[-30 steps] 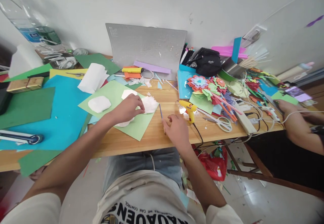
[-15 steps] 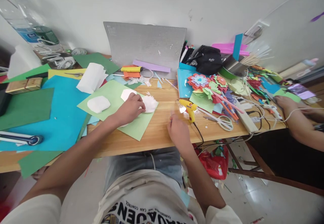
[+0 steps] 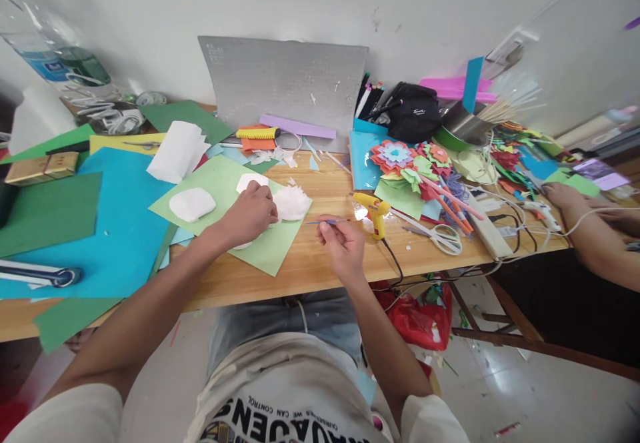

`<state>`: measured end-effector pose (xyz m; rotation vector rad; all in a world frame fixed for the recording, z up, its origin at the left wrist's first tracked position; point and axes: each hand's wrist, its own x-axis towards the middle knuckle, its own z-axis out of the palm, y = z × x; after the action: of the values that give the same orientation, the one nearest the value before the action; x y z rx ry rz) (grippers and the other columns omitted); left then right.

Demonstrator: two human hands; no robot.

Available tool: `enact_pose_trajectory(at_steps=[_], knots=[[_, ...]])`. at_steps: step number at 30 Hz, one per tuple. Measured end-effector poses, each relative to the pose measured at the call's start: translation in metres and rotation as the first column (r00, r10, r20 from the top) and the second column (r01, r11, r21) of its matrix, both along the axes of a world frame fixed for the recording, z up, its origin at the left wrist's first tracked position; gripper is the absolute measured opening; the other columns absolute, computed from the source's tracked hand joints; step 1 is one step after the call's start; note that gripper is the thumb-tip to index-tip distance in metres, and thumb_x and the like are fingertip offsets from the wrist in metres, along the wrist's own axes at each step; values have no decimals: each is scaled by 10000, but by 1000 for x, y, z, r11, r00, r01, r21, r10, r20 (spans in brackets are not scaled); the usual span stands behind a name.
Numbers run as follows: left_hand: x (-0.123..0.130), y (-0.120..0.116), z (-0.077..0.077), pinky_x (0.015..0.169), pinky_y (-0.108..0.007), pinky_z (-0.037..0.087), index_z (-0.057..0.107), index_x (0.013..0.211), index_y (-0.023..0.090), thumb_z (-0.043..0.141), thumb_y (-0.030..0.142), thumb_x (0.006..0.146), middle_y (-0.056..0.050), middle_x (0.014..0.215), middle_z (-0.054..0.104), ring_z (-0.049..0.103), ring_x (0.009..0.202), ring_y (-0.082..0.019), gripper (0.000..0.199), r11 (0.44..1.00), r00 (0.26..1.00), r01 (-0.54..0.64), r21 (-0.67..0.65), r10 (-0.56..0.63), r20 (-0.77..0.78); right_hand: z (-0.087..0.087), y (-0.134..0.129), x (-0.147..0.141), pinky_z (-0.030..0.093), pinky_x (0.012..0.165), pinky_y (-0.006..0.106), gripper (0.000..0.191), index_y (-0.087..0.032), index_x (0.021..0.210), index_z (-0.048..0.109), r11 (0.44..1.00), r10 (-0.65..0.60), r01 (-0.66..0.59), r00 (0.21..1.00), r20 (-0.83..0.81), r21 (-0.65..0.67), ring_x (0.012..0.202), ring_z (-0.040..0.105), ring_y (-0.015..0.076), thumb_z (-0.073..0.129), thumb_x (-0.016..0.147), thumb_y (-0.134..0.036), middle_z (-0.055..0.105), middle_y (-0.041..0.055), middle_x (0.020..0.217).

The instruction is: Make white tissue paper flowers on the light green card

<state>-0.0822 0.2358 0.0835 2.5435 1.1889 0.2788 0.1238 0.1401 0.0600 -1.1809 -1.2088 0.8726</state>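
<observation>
Light green sheet: lying on the table, bearing a rounded white piece toward its left corner and a frilled white piece at its right corner.
Left hand: you are bunching its fingers over the sheet, beside the frilled white piece; whether they are pinching paper, I cannot tell.
Right hand: you are pinching a thin blue stick just right of the sheet.
Right of the sheet: a yellow glue gun is lying near your right hand, trailing a black cord; scissors are lying farther right.
Beyond the sheet: a grey board is leaning.
In the way: your left hand is covering part of another white piece.
</observation>
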Motion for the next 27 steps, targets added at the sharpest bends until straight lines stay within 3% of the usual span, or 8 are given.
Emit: enact_pose_trajectory(at_steps=[4, 12, 20, 27], knots=[[-3, 3, 1, 858, -429, 390, 738, 773, 153, 524, 220, 822, -140, 919, 584, 435, 982, -301, 229, 1000, 1000, -10, -25, 10, -1, -6, 14, -11, 526, 663, 285, 249, -205, 867, 670, 997, -81, 79, 992, 93, 25, 701, 639, 156, 579, 889, -436, 674, 28, 769], [-4, 3, -4, 837, -408, 385, 728, 747, 161, 513, 252, 823, -136, 859, 585, 439, 973, -296, 246, 1000, 1000, 7, -27, -8, -21, -16, 26, -14, 552, 791, 342, 251, -208, 921, 661, 989, -131, 107, 950, 282, 99, 824, 676, 193, 518, 922, -414, 715, 70, 910], [-4, 5, -6, 843, -407, 373, 728, 728, 176, 536, 272, 813, -133, 851, 590, 446, 976, -305, 230, 998, 1000, -5, -64, 5, -2, -16, 23, -14, 552, 761, 330, 230, -218, 911, 661, 984, -149, 114, 950, 273, 139, 796, 676, 184, 513, 928, -394, 706, 63, 911], [-4, 5, -6, 824, -403, 377, 735, 746, 173, 539, 264, 811, -132, 856, 593, 444, 964, -303, 226, 999, 1000, 10, -54, -11, -17, -18, 25, -13, 559, 790, 350, 253, -210, 928, 656, 988, -145, 123, 946, 290, 93, 801, 671, 188, 510, 926, -416, 712, 72, 921]])
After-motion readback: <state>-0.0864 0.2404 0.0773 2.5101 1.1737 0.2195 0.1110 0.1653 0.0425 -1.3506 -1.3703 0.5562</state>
